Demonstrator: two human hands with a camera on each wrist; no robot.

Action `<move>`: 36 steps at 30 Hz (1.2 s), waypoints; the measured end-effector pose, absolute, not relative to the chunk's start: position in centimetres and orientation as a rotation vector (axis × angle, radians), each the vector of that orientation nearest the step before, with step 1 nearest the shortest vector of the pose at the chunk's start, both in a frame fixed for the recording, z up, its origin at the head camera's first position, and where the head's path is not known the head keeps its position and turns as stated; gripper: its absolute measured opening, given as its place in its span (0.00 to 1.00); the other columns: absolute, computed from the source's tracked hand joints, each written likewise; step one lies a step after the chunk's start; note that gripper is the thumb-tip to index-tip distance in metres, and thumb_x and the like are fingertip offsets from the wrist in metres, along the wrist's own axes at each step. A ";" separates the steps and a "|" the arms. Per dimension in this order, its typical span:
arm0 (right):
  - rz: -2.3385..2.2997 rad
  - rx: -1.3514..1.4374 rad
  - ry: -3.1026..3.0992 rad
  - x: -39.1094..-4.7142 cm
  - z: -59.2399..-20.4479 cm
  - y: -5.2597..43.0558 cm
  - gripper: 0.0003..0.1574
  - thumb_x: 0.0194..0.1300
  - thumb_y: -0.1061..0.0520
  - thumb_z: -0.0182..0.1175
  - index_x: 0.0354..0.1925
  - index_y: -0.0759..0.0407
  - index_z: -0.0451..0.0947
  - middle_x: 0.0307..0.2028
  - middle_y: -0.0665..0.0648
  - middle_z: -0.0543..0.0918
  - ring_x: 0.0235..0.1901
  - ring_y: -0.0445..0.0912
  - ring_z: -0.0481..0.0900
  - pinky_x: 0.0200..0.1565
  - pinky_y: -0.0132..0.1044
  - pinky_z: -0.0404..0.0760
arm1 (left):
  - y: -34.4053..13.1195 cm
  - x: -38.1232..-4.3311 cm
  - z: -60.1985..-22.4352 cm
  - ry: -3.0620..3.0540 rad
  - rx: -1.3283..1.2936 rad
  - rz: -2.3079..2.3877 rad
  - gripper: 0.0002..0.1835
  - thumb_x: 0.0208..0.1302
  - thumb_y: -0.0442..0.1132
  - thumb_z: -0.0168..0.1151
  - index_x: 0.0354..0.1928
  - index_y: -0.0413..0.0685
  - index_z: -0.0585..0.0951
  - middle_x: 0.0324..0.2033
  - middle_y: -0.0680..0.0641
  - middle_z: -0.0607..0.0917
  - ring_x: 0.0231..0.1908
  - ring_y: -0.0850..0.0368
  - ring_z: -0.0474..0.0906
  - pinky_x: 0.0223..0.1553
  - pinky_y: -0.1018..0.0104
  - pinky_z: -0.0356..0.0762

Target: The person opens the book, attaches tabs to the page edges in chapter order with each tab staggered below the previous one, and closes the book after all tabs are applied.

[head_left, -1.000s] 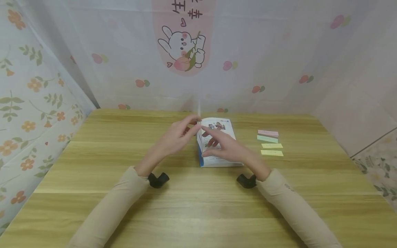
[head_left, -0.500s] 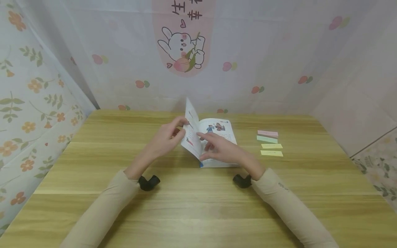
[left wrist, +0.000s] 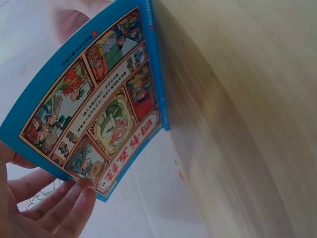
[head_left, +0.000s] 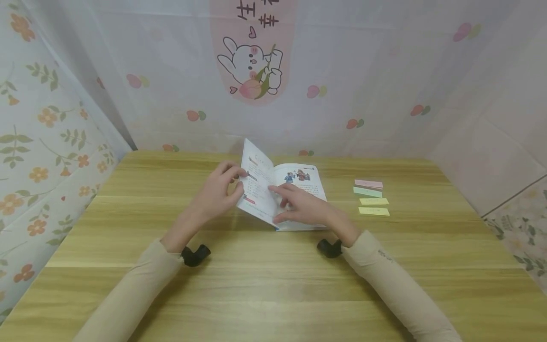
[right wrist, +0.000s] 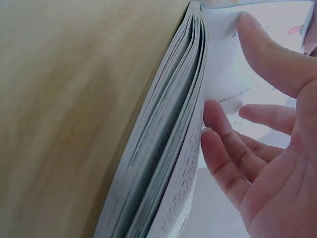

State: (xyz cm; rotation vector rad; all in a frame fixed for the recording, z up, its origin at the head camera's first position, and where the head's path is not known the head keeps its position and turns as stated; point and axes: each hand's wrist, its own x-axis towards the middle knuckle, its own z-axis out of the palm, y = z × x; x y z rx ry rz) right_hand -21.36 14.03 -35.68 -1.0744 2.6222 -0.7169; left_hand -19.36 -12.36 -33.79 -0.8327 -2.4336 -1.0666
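A book (head_left: pixel 315 179) lies on the wooden table, its left cover (head_left: pixel 260 178) raised at a slant. Printed text shows on the inner side; a coloured picture of two figures is on the right page. My left hand (head_left: pixel 220 190) holds the free left edge of the cover between thumb and fingers. From the left wrist view, the cover's outside (left wrist: pixel 111 99) is blue with cartoon panels, some fingers against it. Over the right page, near the inner fold, is my right hand (head_left: pixel 303 206), fingers spread and slightly bent, fingertips at the pages. Many page edges (right wrist: pixel 168 148) fan out below it.
To the right of the book lie a pink paper strip (head_left: pixel 369 184), a green strip (head_left: pixel 367 192) and two yellow strips (head_left: pixel 373 211). A patterned curtain (head_left: pixel 333 95) hangs behind the table (head_left: pixel 265 285). Each wrist carries a black device.
My left hand has moved left, swinging the cover from nearly upright to a leftward slant, opening the book wider. My right hand stays over the right page, shifting slightly left.
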 end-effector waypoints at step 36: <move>-0.592 -0.934 2.628 -21.6 -36.1 13.0 0.55 0.59 0.40 0.73 0.76 0.56 0.61 0.66 0.59 0.64 0.48 0.44 0.76 0.51 0.38 0.76 | -14.4 -19.5 -36.2 -2.957 -0.945 -0.591 0.27 0.72 0.44 0.61 0.67 0.36 0.74 0.68 0.27 0.67 0.69 0.30 0.61 0.68 0.36 0.58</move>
